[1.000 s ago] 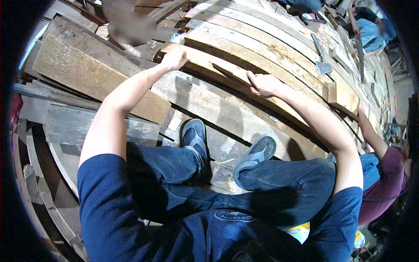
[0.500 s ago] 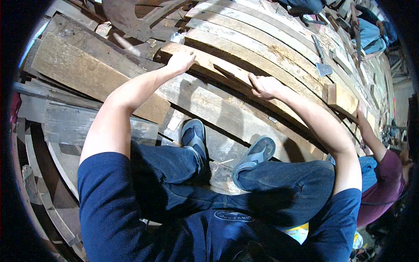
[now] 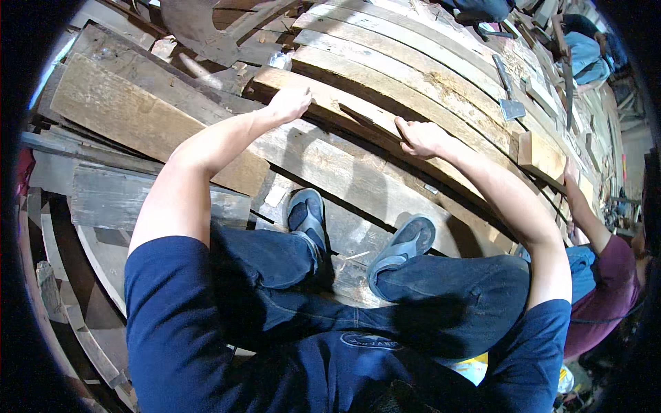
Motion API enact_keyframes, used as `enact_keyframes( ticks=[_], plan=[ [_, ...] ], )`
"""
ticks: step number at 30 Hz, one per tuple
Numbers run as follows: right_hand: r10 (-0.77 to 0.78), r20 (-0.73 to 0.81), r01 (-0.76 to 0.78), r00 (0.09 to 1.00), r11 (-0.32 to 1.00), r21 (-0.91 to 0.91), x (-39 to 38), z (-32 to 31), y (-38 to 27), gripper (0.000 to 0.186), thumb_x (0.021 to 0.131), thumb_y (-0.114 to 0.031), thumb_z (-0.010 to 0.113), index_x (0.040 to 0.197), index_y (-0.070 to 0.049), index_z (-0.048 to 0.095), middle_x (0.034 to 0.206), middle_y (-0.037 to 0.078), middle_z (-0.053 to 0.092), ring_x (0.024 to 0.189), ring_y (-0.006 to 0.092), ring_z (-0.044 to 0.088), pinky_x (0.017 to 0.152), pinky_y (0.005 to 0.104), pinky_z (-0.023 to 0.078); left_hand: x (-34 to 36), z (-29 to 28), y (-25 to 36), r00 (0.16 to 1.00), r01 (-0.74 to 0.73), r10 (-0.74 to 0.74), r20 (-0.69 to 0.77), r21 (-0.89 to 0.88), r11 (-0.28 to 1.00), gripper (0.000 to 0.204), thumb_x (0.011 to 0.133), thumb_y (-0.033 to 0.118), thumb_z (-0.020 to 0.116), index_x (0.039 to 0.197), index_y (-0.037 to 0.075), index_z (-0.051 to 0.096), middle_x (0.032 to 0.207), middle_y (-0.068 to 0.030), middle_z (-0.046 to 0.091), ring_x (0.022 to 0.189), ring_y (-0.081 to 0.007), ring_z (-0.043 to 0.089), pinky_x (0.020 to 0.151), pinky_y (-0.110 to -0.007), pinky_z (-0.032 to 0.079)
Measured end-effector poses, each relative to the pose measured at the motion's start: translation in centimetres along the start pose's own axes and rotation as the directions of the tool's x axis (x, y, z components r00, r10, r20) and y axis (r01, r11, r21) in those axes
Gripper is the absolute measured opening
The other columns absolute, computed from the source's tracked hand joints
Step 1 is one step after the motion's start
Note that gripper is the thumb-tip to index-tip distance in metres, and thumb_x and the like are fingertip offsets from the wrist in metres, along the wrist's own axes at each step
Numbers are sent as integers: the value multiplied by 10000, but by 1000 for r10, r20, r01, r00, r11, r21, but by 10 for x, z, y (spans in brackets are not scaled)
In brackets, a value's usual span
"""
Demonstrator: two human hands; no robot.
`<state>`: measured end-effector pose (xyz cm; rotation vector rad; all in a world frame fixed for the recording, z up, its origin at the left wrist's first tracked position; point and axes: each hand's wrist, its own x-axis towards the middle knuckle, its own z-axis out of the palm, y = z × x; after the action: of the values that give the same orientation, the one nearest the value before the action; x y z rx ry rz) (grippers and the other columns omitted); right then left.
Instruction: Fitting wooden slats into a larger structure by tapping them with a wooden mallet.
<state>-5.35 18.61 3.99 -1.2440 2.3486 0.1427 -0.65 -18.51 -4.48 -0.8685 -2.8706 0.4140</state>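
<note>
A long wooden beam (image 3: 329, 91) lies slanting in front of my feet, its pale top face catching the light. My left hand (image 3: 290, 105) is closed at its near edge, close to the left end, with the fingertips partly hidden. Farther along, my right hand (image 3: 421, 140) grips the same edge, thumb side up and fingers curled under. Between the hands a dark, narrow split or sliver (image 3: 361, 115) runs along the near side; I cannot tell whether it is part of the beam.
Several parallel planks (image 3: 385, 65) lie beyond the beam. An axe-like tool (image 3: 508, 96) with a flat metal head rests on them. At right, a person in a purple shirt (image 3: 613, 289) reaches to a short wooden block (image 3: 540, 155). Broad boards (image 3: 131, 110) are stacked at left.
My left hand has shifted slightly right and nearer to me along the beam's edge. My right hand has moved only a little, still at the same stretch of the beam.
</note>
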Motion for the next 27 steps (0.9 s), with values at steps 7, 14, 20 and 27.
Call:
enact_keyframes(
  ticks=[7,14,20,27],
  plan=[
    [0,16,0,1000,1000,2,0,3,3,451,822,-245,514,1161,-6,337,916,259,595,816,406,607,672,478,502,20,-23,5,949,294,-257,185,-215,931,231,793,196,545,937,15,544,892,-127,578,866,-292,593,673,-403,502],
    [6,27,-6,1000,1000,10,4,-1,-1,444,824,-243,511,1158,-7,339,896,252,597,803,407,606,663,487,498,-1,-26,-11,939,324,-343,8,-350,879,185,808,176,541,928,39,510,936,-153,534,812,-362,576,685,-446,483],
    [-6,10,6,1000,1000,15,2,0,-1,443,830,-253,514,1161,-13,343,914,254,592,809,408,603,662,485,499,-5,-27,-1,963,223,-261,-68,-345,912,180,818,187,543,942,61,511,951,-137,535,812,-352,586,684,-455,483],
    [-8,8,8,1000,1000,17,0,3,2,457,830,-250,517,1173,-8,336,869,257,599,771,420,599,661,488,493,9,-32,9,972,234,-222,73,-322,917,238,786,204,603,936,45,508,942,-134,538,766,-352,602,644,-441,496]
  ],
)
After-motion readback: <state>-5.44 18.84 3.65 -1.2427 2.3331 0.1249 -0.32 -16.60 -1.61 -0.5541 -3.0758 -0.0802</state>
